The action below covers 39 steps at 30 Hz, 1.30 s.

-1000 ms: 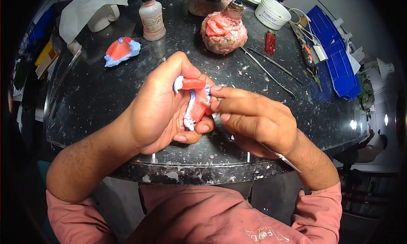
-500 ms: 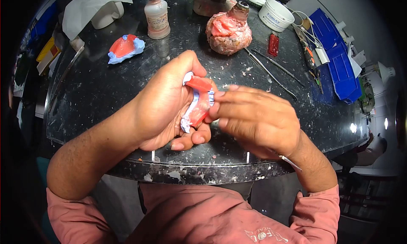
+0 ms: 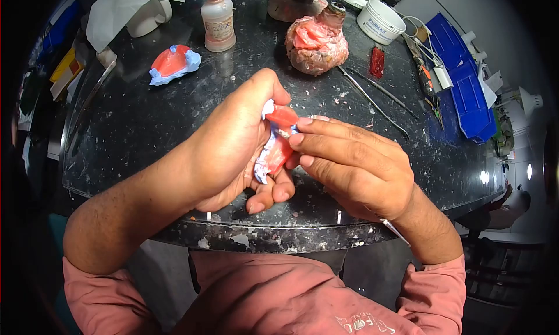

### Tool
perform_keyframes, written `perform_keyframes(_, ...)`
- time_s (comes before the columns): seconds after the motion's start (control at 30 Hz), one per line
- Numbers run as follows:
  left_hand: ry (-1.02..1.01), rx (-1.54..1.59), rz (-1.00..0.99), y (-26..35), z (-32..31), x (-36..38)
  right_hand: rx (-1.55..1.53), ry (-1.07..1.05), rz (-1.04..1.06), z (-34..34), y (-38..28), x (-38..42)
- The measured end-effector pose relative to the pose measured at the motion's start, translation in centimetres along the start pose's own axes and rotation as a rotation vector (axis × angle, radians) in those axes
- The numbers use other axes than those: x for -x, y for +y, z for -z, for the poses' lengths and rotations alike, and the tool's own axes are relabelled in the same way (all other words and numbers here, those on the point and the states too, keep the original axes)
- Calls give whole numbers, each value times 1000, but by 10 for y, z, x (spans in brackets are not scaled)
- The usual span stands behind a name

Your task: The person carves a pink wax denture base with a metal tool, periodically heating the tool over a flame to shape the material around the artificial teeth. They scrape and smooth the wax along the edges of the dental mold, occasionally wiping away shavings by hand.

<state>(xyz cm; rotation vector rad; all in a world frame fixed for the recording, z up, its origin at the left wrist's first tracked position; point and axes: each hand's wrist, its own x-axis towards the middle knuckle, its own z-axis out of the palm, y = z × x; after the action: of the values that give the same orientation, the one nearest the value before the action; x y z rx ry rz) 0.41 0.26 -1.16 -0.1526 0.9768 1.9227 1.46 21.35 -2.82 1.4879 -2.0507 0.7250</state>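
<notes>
A: What had changed in that last second, reading from the left of the frame?

B: The left hand [image 3: 233,154] had tipped its load. Its fingers were curled shut around the red wax and blue cast piece [image 3: 275,146], which sat at the centre of the frame, and the piece stood more upright than a second before, its red end raised toward the thumb.

A: And the right hand [image 3: 355,166]?

B: It had closed in. Its fingertips [image 3: 297,140] were pressed against the red wax, the other fingers folded around a thin metal instrument [image 3: 396,232] whose tail stuck out below the wrist, lower right. Half a second earlier those fingers lay flatter over the piece.

A: What did that mean for the work?

B: I judged the wax was being pressed or smoothed by fingertip, with the tool only parked in the palm.

A: How much room was there?

B: Both hands hung above the near rim of the black speckled bench [image 3: 134,131], centre bottom. The bench to the left of the hands was bare. At upper left lay a second red and blue cast [image 3: 173,63], well apart, and a small bottle [image 3: 218,23] at upper centre. Right of that sat a lumpy pink wax mound [image 3: 316,41], then long metal tools [image 3: 372,102] slanting down near the right hand, and blue trays [image 3: 466,79] at upper right.
</notes>
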Motion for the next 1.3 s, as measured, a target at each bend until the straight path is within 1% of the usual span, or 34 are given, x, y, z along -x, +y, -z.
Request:
perform_keyframes(0.07, 17, -15, 4, -2, 0, -1, -64, -9, 23, 1, 0, -2)
perform_keyframes(0.13, 40, -27, 3, -2, 0, 0, -65, -8, 8, 1, 0, -3)
perform_keyframes(0.2, 9, -54, 13, 1, -2, 1, -60, -7, -13, 2, 0, -2)
perform_keyframes(0.33, 18, -14, 35, 0, 2, 1, -101, -36, 51, 2, 2, -2)
perform_keyframes(0.4, -9, -13, 26, 1, -1, 0, -108, 38, -41, -1, -1, 0)
perform_keyframes(0.43, -12, -16, 29, 1, -1, 0, -104, 39, -44, 1, -1, 0)
perform_keyframes(0.5, 26, -15, 50, 1, 1, 1, -102, -59, 26, 6, 1, 1)
perform_keyframes(0.63, 2, -9, 45, 1, 1, 0, -131, -22, -32, 5, -1, 1)
perform_keyframes(0.77, 11, -15, 37, 1, 5, 0, -134, -45, -12, 4, 0, 1)
perform_keyframes(0.83, -12, -8, 42, 2, 4, -1, -175, -1, -41, 3, -1, 2)
perform_keyframes(0.87, 4, -13, 50, 3, 2, 0, -167, -74, 17, 7, 1, 2)
perform_keyframes(0.9, 23, -16, 55, 3, 1, 1, -169, -74, 20, 7, 1, 1)
perform_keyframes(0.97, 22, 4, 48, 2, 2, 2, -166, 16, -83, 3, -3, -1)
perform_keyframes(1.0, 16, 21, 43, 2, 2, 1, -184, 72, -64, -2, -1, 1)
perform_keyframes(1.03, 15, 20, 45, 2, 2, 0, -182, 72, -66, 0, 0, 1)
perform_keyframes(1.1, 10, 6, 53, 2, 3, -1, -58, -39, 9, 4, 1, -1)
perform_keyframes(1.13, 11, 7, 53, 1, 3, -1, -81, 13, -46, 1, -1, -2)
perform_keyframes(1.17, 9, 8, 48, 1, 3, -1, -80, 12, -47, 2, -1, -1)
perform_keyframes(1.23, 5, 8, 42, 0, 3, -1, -33, -30, 18, 4, -1, -2)
perform_keyframes(1.27, -17, 16, 27, 0, 4, -1, -26, -32, -40, 4, -3, -3)
perform_keyframes(1.3, -41, 24, 11, -1, 5, -1, -26, -32, -40, 4, -4, -3)
